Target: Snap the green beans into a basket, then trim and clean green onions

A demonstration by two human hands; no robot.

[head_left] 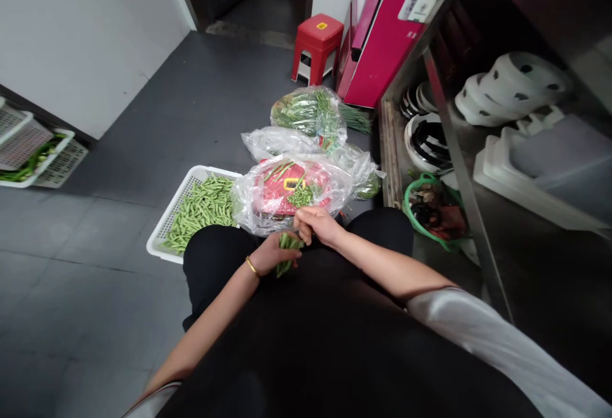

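My left hand (271,253) is closed around a small bunch of green beans (285,259) above my lap. Close beside it, my right hand (318,223) is curled with thumb and fingertips together; whatever is pinched there is too small to make out. Just beyond my hands stands a red stool (275,196) covered by a clear plastic bag (246,198). A few long beans (280,169) and a little pile of bean ends (301,197) lie on the plastic. To the left, a white perforated basket (157,243) holds many short pieces of green bean (205,208).
Bagged green vegetables (301,109) lie on the floor behind the covered stool. Another red stool (318,42) stands farther back by a pink cabinet (382,42). On the right are metal shelving (459,144) and a green basket (406,204). White crates (62,160) stand at far left.
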